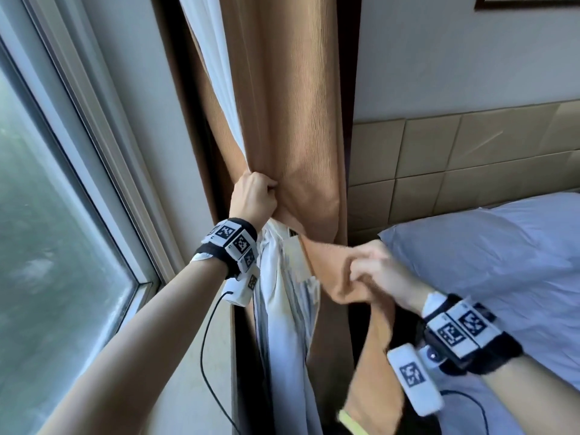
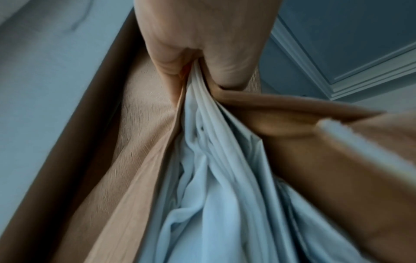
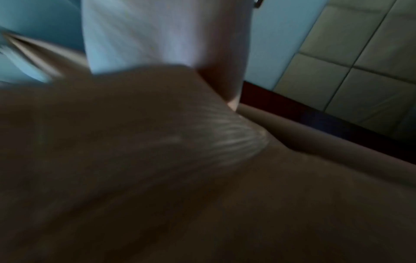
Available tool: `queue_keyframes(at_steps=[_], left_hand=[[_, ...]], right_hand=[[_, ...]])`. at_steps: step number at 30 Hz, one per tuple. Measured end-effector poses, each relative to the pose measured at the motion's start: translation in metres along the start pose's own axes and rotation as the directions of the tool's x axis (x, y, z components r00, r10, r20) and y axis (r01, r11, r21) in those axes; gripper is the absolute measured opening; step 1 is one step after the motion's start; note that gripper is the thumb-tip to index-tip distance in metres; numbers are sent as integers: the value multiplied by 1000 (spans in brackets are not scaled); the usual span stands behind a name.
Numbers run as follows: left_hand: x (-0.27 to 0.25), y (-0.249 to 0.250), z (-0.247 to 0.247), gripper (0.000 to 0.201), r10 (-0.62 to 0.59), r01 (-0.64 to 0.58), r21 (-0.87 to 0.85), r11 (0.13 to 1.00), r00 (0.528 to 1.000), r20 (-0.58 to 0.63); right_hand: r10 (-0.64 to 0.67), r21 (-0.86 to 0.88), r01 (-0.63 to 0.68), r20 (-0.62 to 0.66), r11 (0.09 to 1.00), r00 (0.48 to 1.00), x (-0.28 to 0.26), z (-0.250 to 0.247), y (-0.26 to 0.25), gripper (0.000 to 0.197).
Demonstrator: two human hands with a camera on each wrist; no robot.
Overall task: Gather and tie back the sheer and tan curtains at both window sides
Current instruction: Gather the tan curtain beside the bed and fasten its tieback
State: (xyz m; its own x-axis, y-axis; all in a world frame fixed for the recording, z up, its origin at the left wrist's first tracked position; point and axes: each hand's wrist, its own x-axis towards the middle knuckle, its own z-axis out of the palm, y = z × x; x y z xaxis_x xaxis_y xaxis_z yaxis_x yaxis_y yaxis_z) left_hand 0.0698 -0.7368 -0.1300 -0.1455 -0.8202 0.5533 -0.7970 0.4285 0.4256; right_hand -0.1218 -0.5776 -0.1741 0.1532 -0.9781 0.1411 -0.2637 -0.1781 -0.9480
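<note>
Left hand (image 1: 252, 196) clenches the sheer curtain (image 1: 282, 296) and tan curtain (image 1: 292, 120) bunched beside the window (image 1: 47, 183), right hand (image 1: 373, 271) pinches a tan fold; loosening either hold could spill the bundle

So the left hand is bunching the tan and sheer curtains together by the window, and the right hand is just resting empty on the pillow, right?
Not quite. The left hand does grip the tan curtain and sheer curtain bunched together, as the left wrist view confirms. But the right hand is not empty on the pillow: the head view shows it held in front of it, gripping a strip of tan fabric.
</note>
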Motion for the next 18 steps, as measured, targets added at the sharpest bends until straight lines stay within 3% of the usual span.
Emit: queue_keyframes(at_steps=[3,4,6,7,8,9,10,11,14,18], left_hand=[[0,4,2,32,22,-22,-6,1000,1000,5],[0,5,2,32,19,-19,-7,1000,1000,6],[-1,3,1,33,10,-10,0,1000,1000,5],[-1,1,0,33,7,-7,3,1000,1000,4],[-2,-1,-2,32,9,-9,5,1000,1000,3],[-3,-3,-3,32,14,-14,8,1000,1000,1],[-4,-5,-5,31,21,-21,15,1000,1000,1],[-5,-5,-6,31,27,-27,19,999,1000,3],[-9,-3,-8,31,31,-31,27,999,999,8],[-10,5,-7,31,40,-41,55,998,999,14]], right_hand=[[61,254,-32,-109,967,992,9,-19,7,22],[112,235,-84,-108,968,988,15,-21,18,24],[235,-1,-235,-51,972,971,27,-22,50,20],[338,-208,-333,-11,920,941,32,-24,71,8],[435,-442,-389,2,808,900,36,-28,95,17],[497,-631,-402,-31,663,867,42,-34,121,39],[496,-708,-414,-104,572,862,47,-36,134,53],[443,-709,-433,-187,557,877,52,-37,137,58],[202,-564,-386,-362,730,910,74,-35,110,65],[56,-399,-215,-375,891,926,114,-29,60,104]])
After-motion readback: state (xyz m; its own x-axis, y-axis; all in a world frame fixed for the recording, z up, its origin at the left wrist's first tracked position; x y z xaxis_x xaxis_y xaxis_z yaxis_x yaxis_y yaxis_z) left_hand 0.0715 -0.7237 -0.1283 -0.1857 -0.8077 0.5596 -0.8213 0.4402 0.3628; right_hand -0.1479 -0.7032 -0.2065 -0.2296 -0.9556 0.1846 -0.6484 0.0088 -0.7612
